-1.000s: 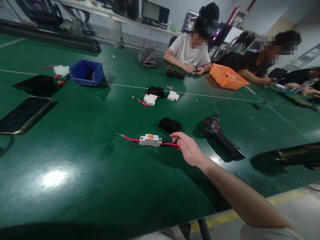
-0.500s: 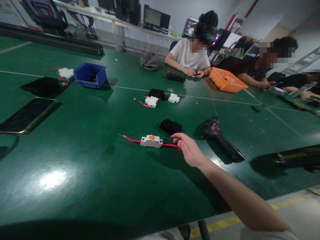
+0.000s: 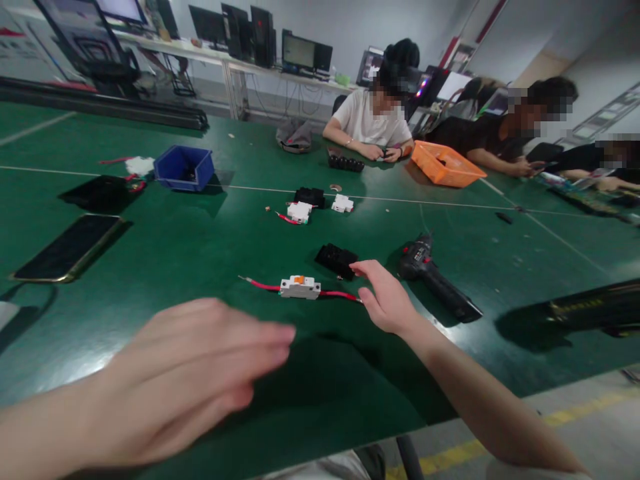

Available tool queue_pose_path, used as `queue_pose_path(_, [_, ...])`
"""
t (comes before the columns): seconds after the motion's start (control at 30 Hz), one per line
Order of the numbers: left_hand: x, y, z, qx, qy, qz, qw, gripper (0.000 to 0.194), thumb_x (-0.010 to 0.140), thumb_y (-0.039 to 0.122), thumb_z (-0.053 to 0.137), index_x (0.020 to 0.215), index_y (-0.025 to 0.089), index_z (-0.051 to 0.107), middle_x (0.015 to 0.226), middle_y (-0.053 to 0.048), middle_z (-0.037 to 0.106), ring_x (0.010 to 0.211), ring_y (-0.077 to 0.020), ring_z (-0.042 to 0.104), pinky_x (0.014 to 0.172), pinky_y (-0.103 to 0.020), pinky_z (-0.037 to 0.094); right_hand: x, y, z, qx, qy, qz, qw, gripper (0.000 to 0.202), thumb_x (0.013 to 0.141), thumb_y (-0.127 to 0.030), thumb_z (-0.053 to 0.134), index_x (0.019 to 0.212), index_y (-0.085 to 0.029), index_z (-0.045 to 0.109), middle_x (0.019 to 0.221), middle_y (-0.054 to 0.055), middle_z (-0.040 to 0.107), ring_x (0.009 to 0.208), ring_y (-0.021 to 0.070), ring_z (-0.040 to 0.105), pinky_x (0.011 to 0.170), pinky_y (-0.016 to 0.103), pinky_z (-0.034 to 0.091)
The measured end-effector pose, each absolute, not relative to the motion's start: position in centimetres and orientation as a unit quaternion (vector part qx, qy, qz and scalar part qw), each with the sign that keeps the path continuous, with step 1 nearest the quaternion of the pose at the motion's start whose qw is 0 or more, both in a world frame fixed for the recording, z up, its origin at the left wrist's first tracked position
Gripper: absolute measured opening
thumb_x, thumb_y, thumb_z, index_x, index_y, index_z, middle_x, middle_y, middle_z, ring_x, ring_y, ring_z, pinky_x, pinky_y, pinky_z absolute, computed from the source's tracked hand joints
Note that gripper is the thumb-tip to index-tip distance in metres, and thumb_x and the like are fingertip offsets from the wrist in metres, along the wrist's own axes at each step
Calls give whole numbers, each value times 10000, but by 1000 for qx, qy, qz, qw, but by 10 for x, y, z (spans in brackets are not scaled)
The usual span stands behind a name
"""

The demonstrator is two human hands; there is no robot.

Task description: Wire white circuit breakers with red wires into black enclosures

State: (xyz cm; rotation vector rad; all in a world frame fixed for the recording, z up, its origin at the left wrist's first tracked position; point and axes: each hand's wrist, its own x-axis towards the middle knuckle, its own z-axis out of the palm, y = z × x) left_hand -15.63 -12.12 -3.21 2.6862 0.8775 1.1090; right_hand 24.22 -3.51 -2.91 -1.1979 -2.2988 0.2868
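White plastic is catching my eye first: a small switch (image 3: 300, 287) is lying on the green table (image 3: 225, 250), out to the left of the right hand (image 3: 387, 307), with its long side running crosswise in front of the person. One red wire (image 3: 340, 294) is reaching from its right end towards that hand, its tip ending right by the thumb; whether skin and wire are touching, I cannot tell. The other red wire (image 3: 263, 285) is pointing the opposite way, farther from the right grip, its bare end angling slightly away from the person.

The right thumb and forefinger are standing apart in a modest gap, nothing showing clasped between them. The left hand (image 3: 195, 373) is hovering closer to the person, blurred, its fingers stretching rightward and roughly along the switch's line, the thumb sitting loose beneath them and no object showing in its grip. Of the two, the right is lying nearer the wire's tip.

Just beyond the right fingertips a black block (image 3: 336, 259) is resting, while a drill (image 3: 440, 283) is lying to that hand's right.
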Motion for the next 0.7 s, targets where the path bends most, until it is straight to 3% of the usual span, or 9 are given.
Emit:
queue_pose_path(0.1, [-103, -61, -8, 921, 286, 266, -10, 512, 959, 298, 556, 1470, 294, 518, 1424, -66, 621, 1211, -281, 645, 985, -460, 565, 259, -37, -5, -473, -846, -19, 245, 359, 988, -372, 489, 1291, -193, 560, 1247, 159, 627, 1181, 338, 581, 1033, 529, 464])
queue_pose_path(0.17, [-82, -42, -9, 911, 318, 252, -67, 498, 962, 254, 542, 1459, 263, 527, 1459, -79, 594, 1244, -285, 628, 1002, -455, 545, 281, -37, 8, -530, -815, -86, 218, 356, 970, -359, 514, 1267, -175, 581, 1229, 171, 634, 1184, 351, 579, 1057, 533, 446])
queue_pose_path(0.27, [-75, -37, -27, 909, 335, 234, -80, 458, 966, 256, 541, 1422, 218, 562, 1444, -98, 605, 1273, -291, 607, 1030, -457, 518, 328, -33, 13, -648, -743, -131, 102, 554, 912, -381, 569, 1376, -85, 507, 1350, 249, 565, 1260, 419, 533, 1075, 559, 414])
queue_pose_path(0.37, [-77, -42, -45, 909, 338, 235, -67, 521, 949, 239, 554, 1468, 229, 517, 1437, -98, 611, 1290, -289, 595, 1067, -464, 489, 375, -27, 2, -764, -641, -69, -31, 846, 812, -480, 672, 1448, 14, 413, 1361, 348, 528, 1176, 486, 585, 939, 560, 489])
queue_pose_path(0.5, [-78, -41, -55, 906, 336, 245, -77, 595, 936, 210, 549, 1521, 248, 448, 1471, -88, 582, 1326, -279, 569, 1145, -481, 418, 406, -13, -15, -774, -623, 96, -56, 633, 864, -577, 599, 1233, -63, 611, 1104, 236, 694, 937, 357, 697, 798, 428, 532])
queue_pose_path(0.6, [-77, -37, -58, 899, 352, 248, -87, 529, 956, 220, 524, 1483, 233, 490, 1481, -94, 571, 1340, -286, 555, 1161, -508, 382, 406, 1, -19, -784, -612, 101, -35, 621, 836, -603, 636, 1155, -70, 640, 1037, 216, 717, 903, 347, 695, 779, 416, 515])
queue_pose_path(0.7, [-76, -35, -58, 892, 364, 256, -82, 475, 967, 234, 513, 1441, 205, 529, 1434, -101, 612, 1300, -286, 585, 1161, -537, 365, 400, 12, -18, -785, -602, 148, 4, 554, 766, -514, 742, 1110, -86, 664, 1015, 181, 732, 907, 324, 700, 776, 381, 507])
